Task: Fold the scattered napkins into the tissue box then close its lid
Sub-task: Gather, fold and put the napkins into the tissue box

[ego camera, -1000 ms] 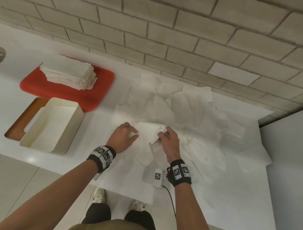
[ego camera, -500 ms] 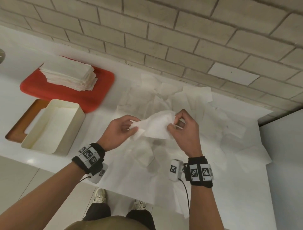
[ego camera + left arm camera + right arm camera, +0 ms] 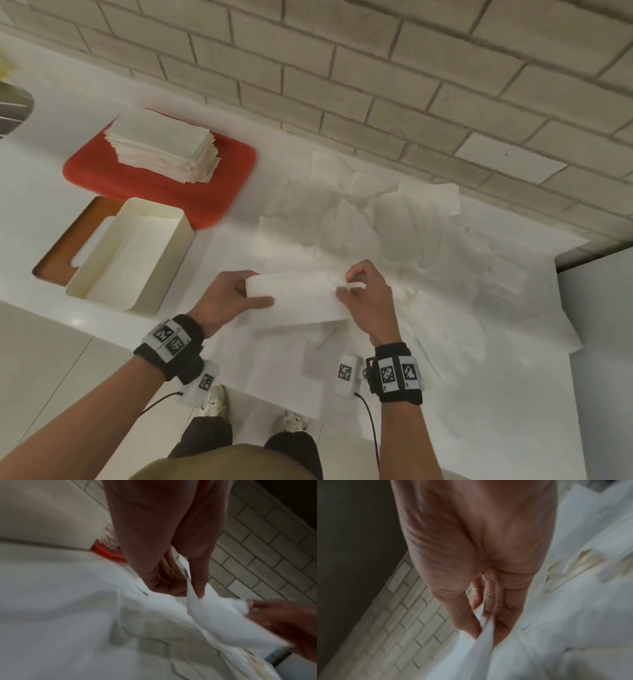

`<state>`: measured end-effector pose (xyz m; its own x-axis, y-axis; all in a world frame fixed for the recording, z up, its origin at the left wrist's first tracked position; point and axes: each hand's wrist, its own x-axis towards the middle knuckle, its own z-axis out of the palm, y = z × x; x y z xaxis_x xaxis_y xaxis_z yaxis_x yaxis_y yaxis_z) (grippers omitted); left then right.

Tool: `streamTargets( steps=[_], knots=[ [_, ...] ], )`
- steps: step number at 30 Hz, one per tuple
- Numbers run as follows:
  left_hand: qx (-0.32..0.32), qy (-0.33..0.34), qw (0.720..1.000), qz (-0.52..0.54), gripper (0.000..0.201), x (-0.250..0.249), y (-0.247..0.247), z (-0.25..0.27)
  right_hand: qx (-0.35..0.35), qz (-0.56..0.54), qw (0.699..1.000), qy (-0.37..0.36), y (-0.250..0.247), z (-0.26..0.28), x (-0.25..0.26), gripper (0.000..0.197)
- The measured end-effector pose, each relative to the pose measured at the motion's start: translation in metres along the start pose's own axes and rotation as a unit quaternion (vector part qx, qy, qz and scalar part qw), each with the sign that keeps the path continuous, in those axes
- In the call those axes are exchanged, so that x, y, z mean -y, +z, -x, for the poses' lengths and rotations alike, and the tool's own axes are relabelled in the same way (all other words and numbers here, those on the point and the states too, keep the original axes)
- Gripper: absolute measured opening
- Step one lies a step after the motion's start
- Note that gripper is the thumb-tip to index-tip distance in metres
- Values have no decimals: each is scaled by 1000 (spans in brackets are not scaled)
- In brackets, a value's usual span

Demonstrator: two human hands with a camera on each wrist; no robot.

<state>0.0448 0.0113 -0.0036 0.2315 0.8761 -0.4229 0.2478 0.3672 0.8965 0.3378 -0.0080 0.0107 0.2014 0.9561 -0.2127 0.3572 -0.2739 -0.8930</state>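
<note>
The napkin [image 3: 297, 301] that lay crumpled among the scattered sheets a second ago is now lifted clear of them and stretched into a long flat strip. The left hand [image 3: 224, 301] has moved left and pinches its left end between thumb and fingers; the right hand [image 3: 366, 301] has risen off the pile, shifted right, and pinches the right end. The hands are now farther apart.

On the white worktop [image 3: 51, 192], the open cream tissue box [image 3: 133, 257] sat at nine o'clock; the red tray [image 3: 164, 185] carrying stacked folded napkins [image 3: 161, 147] lay behind it; scattered white napkins [image 3: 394, 222] spread at two o'clock.
</note>
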Motion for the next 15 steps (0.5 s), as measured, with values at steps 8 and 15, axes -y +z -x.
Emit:
streamTargets(
  steps=[8, 15],
  knots=[
    [-184, 85, 972, -116, 32, -26, -62, 32, -24, 372, 920, -122, 80, 15, -37, 30],
    [-234, 180, 928, -228, 45, -44, -80, 34, 2, 410, 909, -76, 78, -5, -39, 34]
  ],
)
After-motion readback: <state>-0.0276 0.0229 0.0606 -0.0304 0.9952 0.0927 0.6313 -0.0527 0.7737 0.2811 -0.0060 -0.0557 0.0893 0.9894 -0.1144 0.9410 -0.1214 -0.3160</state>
